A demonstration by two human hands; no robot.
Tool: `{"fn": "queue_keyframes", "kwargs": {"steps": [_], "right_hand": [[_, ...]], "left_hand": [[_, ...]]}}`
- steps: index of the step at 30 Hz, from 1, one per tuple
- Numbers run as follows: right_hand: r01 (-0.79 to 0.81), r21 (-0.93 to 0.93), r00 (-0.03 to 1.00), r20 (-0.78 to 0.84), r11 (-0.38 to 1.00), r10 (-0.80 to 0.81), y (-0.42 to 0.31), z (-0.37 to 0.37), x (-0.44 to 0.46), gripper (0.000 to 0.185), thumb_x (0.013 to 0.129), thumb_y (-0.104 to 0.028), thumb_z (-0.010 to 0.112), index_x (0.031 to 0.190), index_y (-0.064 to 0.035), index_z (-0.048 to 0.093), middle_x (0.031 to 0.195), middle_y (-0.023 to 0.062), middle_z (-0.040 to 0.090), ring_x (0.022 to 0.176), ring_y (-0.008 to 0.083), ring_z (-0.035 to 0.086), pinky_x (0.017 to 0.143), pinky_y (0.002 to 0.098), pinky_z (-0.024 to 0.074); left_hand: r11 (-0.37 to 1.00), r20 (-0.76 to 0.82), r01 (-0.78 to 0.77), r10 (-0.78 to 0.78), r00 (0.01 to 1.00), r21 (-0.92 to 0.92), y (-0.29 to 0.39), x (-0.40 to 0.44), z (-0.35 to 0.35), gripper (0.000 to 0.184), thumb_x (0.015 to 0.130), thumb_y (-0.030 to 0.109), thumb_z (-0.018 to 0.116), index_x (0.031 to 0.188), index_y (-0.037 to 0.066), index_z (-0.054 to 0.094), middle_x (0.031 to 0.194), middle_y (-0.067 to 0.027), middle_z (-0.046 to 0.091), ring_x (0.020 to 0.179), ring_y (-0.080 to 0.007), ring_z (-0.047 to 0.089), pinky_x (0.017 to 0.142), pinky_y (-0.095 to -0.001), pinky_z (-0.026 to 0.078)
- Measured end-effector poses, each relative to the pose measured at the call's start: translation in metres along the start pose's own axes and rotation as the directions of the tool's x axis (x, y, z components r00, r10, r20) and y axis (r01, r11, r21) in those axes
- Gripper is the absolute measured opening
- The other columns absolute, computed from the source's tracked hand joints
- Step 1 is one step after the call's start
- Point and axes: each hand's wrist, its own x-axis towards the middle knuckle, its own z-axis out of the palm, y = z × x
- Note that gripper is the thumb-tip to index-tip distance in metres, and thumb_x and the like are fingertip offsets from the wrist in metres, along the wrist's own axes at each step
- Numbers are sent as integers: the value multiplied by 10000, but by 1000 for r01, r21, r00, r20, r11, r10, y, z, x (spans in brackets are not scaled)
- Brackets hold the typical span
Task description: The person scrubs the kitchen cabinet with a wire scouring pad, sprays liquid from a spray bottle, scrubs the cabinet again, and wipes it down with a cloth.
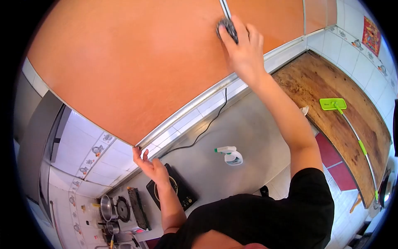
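Note:
High on an orange cabinet door point(137, 62), my right hand point(244, 50) grips a dark grey, wiry scouring pad point(227, 30). The pad lies against the door, beside a thin metal strip point(225, 9). Lower left, my left hand point(152, 167) is at the cabinet's bottom corner, its fingers apart and a fingertip touching or very near the edge. A white spray bottle point(233, 157) with a green nozzle tip stands on the grey metal counter point(257, 133) below, between my arms.
A black induction cooker point(184, 193) sits beneath my left forearm, its cable point(199, 135) running along the wall. Farther left are a gas stove point(134, 209) and metal pots point(108, 208). At right, a green flat mop point(333, 104) lies across a worn wooden board point(344, 137).

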Motion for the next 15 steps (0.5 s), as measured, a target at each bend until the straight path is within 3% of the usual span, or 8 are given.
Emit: {"fn": "queue_keyframes", "kwargs": {"steps": [3,6,7,10,14,15], "right_hand": [[138,135,981,119,981,-154,-22,-12,-60,439,747,-68,614,1186,-52,610,1389,179,442,1093,361,464,869,471,412],[139,177,966,193,974,-173,-33,-20,-77,460,742,-61,610,1202,-46,601,1396,194,431,1112,372,461,883,479,411],[76,132,970,221,988,-104,-31,-23,-68,471,744,-58,610,1214,-49,597,1396,212,426,1109,376,463,889,487,411],[23,76,986,163,997,-35,-46,-18,-50,464,758,-68,605,1222,-48,593,1397,215,422,1115,372,459,901,492,408],[73,196,992,91,978,-93,-111,-13,-39,433,795,-86,577,1228,-70,596,1396,224,444,1104,372,482,890,509,414],[111,162,986,103,980,-129,-125,-16,-37,410,800,-85,570,1207,-66,610,1388,229,459,1088,372,494,881,506,419]], "left_hand": [[1000,-2,-8,8,1000,2,0,0,-1,779,662,-138,336,1434,-29,328,1359,-158,369,1258,-260,392,1031,-396,392],[1000,-6,-4,4,1000,13,-1,-1,0,786,660,-146,339,1437,-27,323,1349,-159,368,1258,-262,390,1028,-393,396],[1000,-7,0,0,1000,23,0,-1,-1,789,660,-149,341,1439,-27,320,1347,-159,367,1258,-262,389,1027,-391,397],[1000,1,-18,18,1000,24,1,-1,0,799,658,-157,347,1445,-26,309,1348,-161,364,1260,-261,385,1026,-389,398],[998,15,-20,19,1000,59,2,-1,-2,797,661,-155,355,1446,-28,302,1350,-167,361,1259,-277,385,1030,-391,396],[999,7,-13,12,1000,34,2,-1,-1,805,662,-152,350,1453,-8,316,1346,-137,367,1265,-238,379,1048,-387,373]]}}
